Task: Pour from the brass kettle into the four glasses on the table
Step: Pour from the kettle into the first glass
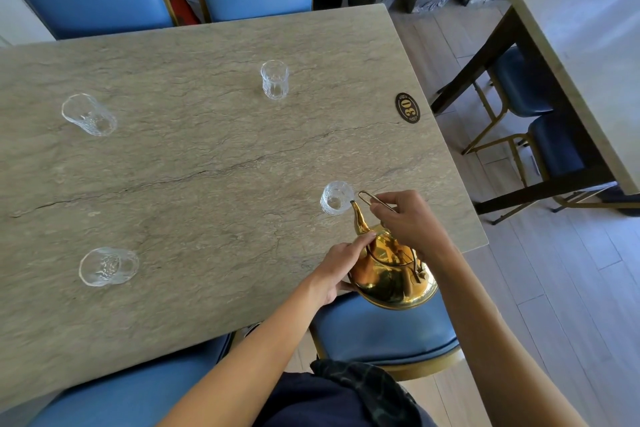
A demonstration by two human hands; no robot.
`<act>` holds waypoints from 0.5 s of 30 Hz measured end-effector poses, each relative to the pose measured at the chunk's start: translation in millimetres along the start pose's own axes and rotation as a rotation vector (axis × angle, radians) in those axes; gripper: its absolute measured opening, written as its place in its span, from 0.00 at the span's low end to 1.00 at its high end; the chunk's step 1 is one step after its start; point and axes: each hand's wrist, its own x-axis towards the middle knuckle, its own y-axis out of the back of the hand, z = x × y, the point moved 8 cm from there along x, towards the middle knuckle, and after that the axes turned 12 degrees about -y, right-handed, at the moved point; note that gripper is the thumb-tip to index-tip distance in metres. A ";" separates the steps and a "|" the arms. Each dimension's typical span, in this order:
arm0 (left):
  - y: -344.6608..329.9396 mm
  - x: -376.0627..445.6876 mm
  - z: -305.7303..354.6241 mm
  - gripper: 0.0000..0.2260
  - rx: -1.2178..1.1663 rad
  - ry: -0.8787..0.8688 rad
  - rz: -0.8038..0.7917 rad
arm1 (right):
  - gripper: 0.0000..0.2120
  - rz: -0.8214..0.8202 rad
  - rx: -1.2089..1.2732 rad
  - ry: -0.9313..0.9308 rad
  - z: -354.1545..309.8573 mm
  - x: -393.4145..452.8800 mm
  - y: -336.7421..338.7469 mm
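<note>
The brass kettle (391, 274) is tilted forward over the table's near right part, its spout tip at the rim of the near right glass (336, 198). My right hand (408, 218) grips the kettle's thin wire handle from above. My left hand (341, 265) presses against the kettle's left side, one finger lying along the lid. Three more clear cut glasses stand upright: far right glass (274, 79), far left glass (88, 114), near left glass (107, 266). Whether liquid is flowing or any glass holds liquid cannot be made out.
The stone-look table (207, 156) carries a dark oval number plate "30" (408, 107) near its right edge. Blue padded chairs (388, 333) stand along the near and far sides. A second table (588, 55) with chairs stands to the right across a wooden floor aisle.
</note>
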 end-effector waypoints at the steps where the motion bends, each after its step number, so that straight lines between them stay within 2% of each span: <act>1: -0.2 -0.5 0.0 0.28 -0.001 0.000 -0.002 | 0.16 -0.001 -0.001 -0.002 0.1 0.1 -0.2; 15: 0.0 -3.5 2.1 0.29 -0.010 0.003 0.009 | 0.14 -0.010 -0.003 -0.045 2.2 0.7 -2.7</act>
